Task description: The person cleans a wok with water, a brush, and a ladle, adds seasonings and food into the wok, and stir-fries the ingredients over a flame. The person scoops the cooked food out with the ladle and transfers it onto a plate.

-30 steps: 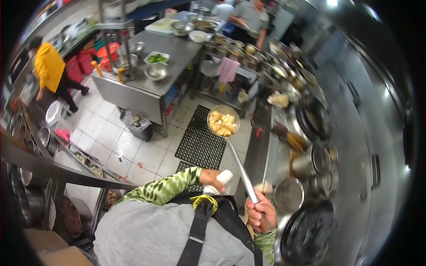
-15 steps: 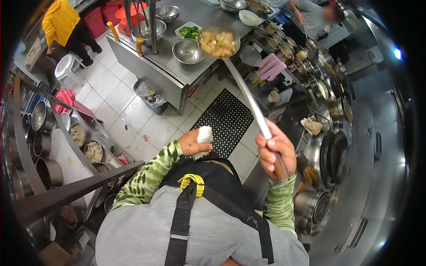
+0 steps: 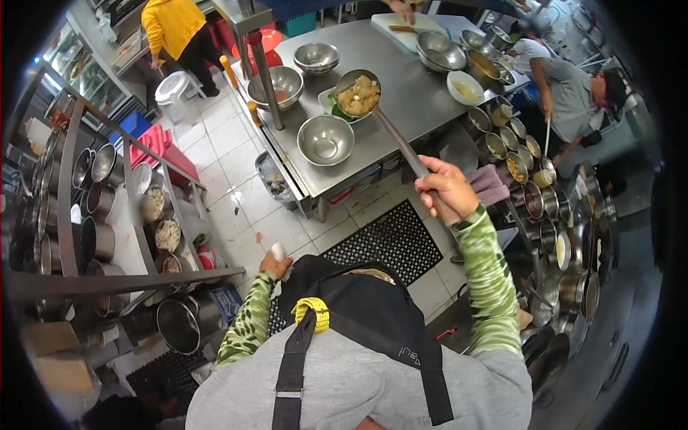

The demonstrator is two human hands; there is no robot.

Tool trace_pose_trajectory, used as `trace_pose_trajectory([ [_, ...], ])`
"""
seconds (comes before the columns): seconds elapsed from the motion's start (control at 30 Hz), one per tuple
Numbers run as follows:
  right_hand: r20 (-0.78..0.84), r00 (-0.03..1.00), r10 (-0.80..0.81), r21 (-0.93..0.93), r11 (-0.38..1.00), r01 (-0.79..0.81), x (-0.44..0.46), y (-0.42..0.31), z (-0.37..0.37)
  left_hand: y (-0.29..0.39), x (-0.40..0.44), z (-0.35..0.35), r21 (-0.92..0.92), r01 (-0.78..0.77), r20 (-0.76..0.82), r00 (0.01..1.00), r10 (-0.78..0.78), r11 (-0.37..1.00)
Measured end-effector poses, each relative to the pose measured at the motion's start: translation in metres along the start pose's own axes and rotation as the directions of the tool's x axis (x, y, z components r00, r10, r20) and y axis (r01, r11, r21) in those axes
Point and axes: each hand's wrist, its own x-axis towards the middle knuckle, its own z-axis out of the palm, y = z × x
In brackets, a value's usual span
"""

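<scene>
My right hand (image 3: 450, 190) is closed round the handle of a long metal ladle (image 3: 403, 147), stretched out over the steel table. Its bowl holds pale yellow chunks of food (image 3: 358, 96) and overlaps a white plate with green vegetables (image 3: 333, 105), partly hidden beneath. Just in front of that plate is an empty steel bowl (image 3: 325, 140). Low by the apron, my left hand (image 3: 275, 265) grips a white cloth (image 3: 278, 251), of which only a small part shows.
The steel table (image 3: 401, 72) carries more metal bowls (image 3: 440, 51). A person in yellow (image 3: 172, 27) stands at the far left, another in grey (image 3: 570, 93) at the right beside many pots. A rack of pans (image 3: 93, 236) lines the left, a black mat (image 3: 390, 244) the floor.
The view has turned rightward and the steel table is closer. The loaded ladle, held in my right hand, has come over the plate of greens. My left hand with the cloth has moved lower.
</scene>
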Motion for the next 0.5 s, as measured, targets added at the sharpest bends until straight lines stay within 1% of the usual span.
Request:
trace_pose_trajectory([
  [0.07,0.04,0.999,0.035,-0.062,0.998,-0.033,0.012,-0.013,-0.016,-0.052,-0.014,0.008,0.005,0.267,0.052,0.962,-0.267,0.964],
  [0.13,0.063,0.996,0.057,-0.13,0.99,-0.049,0.021,-0.026,-0.027,-0.106,-0.038,0.028,0.029,0.382,-0.04,0.924,-0.38,0.924],
  [0.2,0.06,0.996,0.07,-0.198,0.979,-0.056,0.027,-0.035,-0.036,-0.098,-0.075,0.021,0.011,0.484,0.003,0.875,-0.484,0.875],
  [0.23,0.078,0.995,0.07,-0.239,0.97,-0.049,0.029,-0.039,-0.038,-0.083,-0.086,0.016,0.005,0.545,0.013,0.838,-0.545,0.838],
  [0.33,0.032,0.997,0.073,-0.286,0.956,-0.061,0.028,-0.048,-0.039,-0.046,-0.105,0.01,-0.018,0.71,0.054,0.704,-0.708,0.704],
  [0.4,0.05,0.997,0.067,-0.296,0.954,-0.049,0.031,-0.051,-0.041,-0.045,-0.098,0.018,-0.055,0.723,0.107,0.69,-0.716,0.688],
  [0.43,0.047,0.997,0.063,-0.301,0.953,-0.046,0.032,-0.052,-0.041,-0.039,-0.091,0.016,-0.097,0.733,0.164,0.679,-0.716,0.673],
  [0.5,0.038,0.998,0.058,-0.299,0.953,-0.044,0.034,-0.051,-0.041,-0.027,-0.071,0.017,-0.115,0.705,0.141,0.709,-0.691,0.7],
])
